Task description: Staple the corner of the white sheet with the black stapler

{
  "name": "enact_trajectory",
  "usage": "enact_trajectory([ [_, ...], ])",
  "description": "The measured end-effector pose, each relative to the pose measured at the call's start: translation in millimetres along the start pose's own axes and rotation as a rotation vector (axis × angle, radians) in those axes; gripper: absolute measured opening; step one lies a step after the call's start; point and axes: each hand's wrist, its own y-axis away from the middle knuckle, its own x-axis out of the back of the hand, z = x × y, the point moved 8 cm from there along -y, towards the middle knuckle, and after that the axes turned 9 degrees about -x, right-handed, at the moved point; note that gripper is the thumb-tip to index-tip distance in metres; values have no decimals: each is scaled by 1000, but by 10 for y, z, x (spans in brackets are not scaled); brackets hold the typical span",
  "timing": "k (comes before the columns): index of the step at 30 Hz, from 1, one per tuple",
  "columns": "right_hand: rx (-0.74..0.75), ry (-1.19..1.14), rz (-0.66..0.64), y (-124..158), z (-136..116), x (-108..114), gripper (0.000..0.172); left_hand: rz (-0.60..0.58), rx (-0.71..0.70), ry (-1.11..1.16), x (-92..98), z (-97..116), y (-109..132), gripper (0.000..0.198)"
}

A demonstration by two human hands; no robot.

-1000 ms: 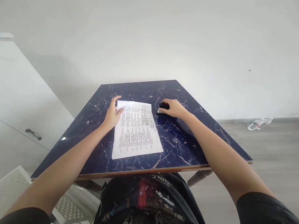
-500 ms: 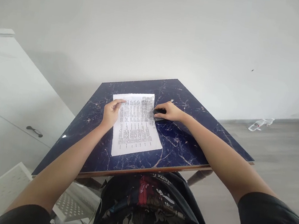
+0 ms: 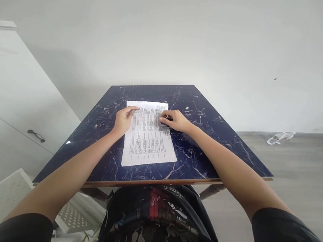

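Note:
A small stack of printed paper sheets (image 3: 149, 143) lies on the dark blue marble-patterned table (image 3: 199, 150). My left hand (image 3: 124, 119) is at the far left edge of the sheets, its thumb and fingers closed on them. On the opposite side, my right hand (image 3: 175, 120) is closed around a small black stapler (image 3: 166, 126), which sits over the right edge of the sheets. My fingers cover much of the stapler, so its jaws cannot be made out.
A small white scrap (image 3: 187, 108) lies on the table beyond my right hand. To the left stands a white cabinet (image 3: 11, 89) with a dark handle. White perforated baskets (image 3: 74, 216) are below left. Clear plastic (image 3: 280, 137) lies on the floor by the wall.
My right hand and the stapler have moved left, from beside the right edge to over the sheets. My left hand still holds the left edge. The view has shifted slightly.

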Motion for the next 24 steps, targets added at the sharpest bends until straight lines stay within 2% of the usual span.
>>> enact_trajectory([
  [3, -97, 112, 13, -29, 10, -56, 53, 1, 6, -11, -9, -7, 1, 26],
  [9, -147, 215, 13, -52, 24, -149, 55, -8, 22, -29, -20, -29, 9, 27],
  [24, -115, 311, -8, -84, -54, -268, 59, 2, 9, -31, -11, 15, 2, 27],
])
